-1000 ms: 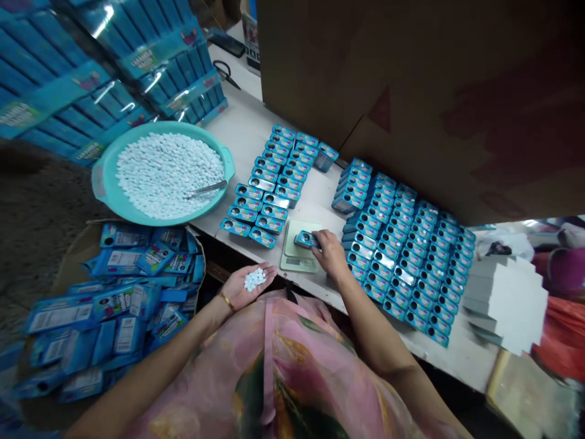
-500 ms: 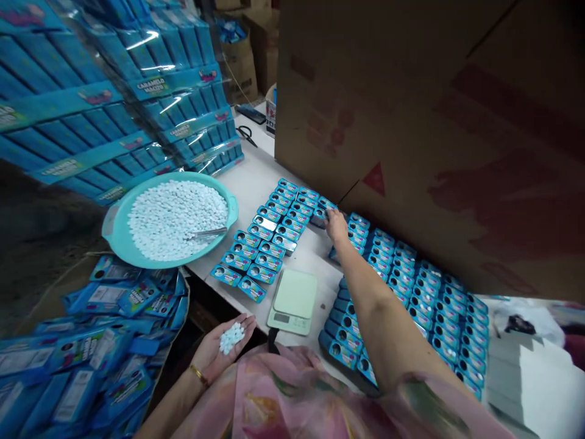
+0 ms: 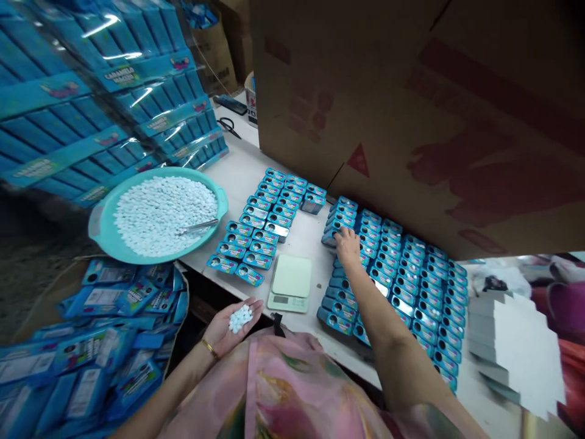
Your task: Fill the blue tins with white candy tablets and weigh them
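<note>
My left hand (image 3: 240, 320) is cupped palm up near the table's front edge, with a small heap of white candies (image 3: 240, 317) in it. My right hand (image 3: 348, 246) reaches over the large block of blue tins (image 3: 414, 286) on the right. Its fingers are closed at a blue tin (image 3: 333, 236) at that block's left edge; the fingertips are partly hidden. Between the hands lies a pale green kitchen scale (image 3: 291, 283). Beyond it stands a smaller group of blue tins (image 3: 261, 217) in columns, with one tin (image 3: 313, 203) at the end of the short third column.
A turquoise basin (image 3: 95, 222) of white candies, with a metal scoop (image 3: 198, 227) in it, stands at the left. Below it is a carton of blue packs (image 3: 109, 341). Wrapped display boxes (image 3: 114, 91) rise behind. A large cardboard box (image 3: 388, 122) walls the back; scissors (image 3: 228, 127) lie farther off.
My right hand has left the tin at the short third column and moved right to the large block. My left hand still holds the candies. The whole view has shifted slightly.
</note>
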### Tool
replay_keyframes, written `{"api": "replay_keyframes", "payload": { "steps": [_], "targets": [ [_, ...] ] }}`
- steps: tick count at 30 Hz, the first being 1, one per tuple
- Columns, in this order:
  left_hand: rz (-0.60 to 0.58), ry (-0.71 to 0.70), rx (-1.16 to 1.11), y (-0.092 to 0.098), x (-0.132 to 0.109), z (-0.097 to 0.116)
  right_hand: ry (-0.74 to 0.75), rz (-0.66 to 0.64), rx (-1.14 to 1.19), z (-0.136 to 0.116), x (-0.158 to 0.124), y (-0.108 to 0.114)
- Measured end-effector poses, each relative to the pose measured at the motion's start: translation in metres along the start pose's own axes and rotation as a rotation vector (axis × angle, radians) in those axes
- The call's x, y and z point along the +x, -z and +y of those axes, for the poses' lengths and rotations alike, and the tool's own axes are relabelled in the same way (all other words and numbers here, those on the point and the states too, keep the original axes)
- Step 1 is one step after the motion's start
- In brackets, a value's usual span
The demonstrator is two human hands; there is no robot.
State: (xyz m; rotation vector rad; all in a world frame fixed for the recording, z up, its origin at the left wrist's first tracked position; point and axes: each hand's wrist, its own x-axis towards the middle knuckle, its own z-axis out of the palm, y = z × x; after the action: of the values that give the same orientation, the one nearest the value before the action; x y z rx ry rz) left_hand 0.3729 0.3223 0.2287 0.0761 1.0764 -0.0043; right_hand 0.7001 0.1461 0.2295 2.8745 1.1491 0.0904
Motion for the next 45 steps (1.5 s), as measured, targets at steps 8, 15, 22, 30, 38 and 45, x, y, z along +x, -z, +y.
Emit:
{"api": "replay_keyframes", "payload": {
  "steps": [8, 15, 22, 30, 38, 45],
  "targets": [
    [-0.032, 0.020, 0.003, 0.009, -0.010, 0.002, 0.232, -0.039, 0.046, -0.048, -0.065, 0.044],
    [-0.113, 0.058, 0.069, 0.014, -0.010, 0.001, 0.349, -0.160, 0.200, -0.116, -0.101, 0.044],
    [-0.145, 0.095, 0.096, 0.017, -0.016, -0.003, 0.121, 0.015, 0.562, -0.094, -0.133, 0.052],
    [-0.138, 0.183, 0.142, 0.011, -0.013, -0.017, 0.448, -0.350, 0.506, -0.208, -0.162, 0.060],
    [-0.184, 0.205, 0.129, 0.008, -0.021, -0.019, 0.525, -0.288, 0.320, -0.220, -0.163, 0.057],
    [-0.097, 0.220, 0.206, -0.005, -0.018, -0.021, 0.572, -0.291, 0.306, -0.213, -0.159, 0.058]
  ]
}}
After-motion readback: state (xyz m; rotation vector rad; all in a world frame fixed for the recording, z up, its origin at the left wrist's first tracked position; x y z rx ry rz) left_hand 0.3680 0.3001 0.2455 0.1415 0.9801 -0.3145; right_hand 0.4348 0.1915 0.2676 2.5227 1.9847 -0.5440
